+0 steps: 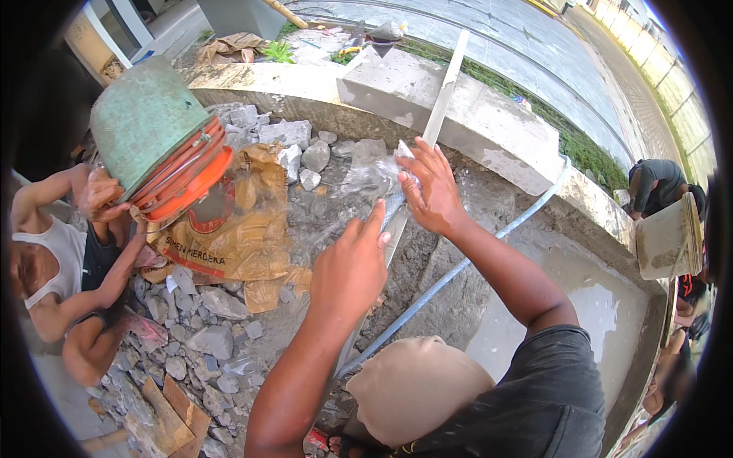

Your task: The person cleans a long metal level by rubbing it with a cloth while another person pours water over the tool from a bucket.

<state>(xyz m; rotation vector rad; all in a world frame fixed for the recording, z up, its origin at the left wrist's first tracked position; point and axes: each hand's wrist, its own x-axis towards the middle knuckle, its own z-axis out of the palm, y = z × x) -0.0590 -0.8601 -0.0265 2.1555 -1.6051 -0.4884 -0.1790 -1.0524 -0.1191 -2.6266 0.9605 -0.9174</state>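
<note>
My left hand [347,263] is closed round a pale blue hose, its index finger stretched along it. The hose end [393,204] shows just beyond that finger, and water [366,177] splashes from about there. My right hand [432,189] is wet, palm partly turned down, fingers stretched out and thumb apart, beside the hose end and splash. A long, straight pale strip [447,91] leans over the ledge and passes beneath both hands. The blue hose [458,267] runs from the right ledge down below my right forearm.
At left a co-worker tips a green bucket [149,126] with orange-red buckets [202,179] nested at its mouth. Torn brown paper sacking [256,221] lies on broken rubble [214,343]. Grey water [534,305] fills a concrete basin at right. A concrete block [458,114] tops the ledge; a pale bucket [666,238] stands right.
</note>
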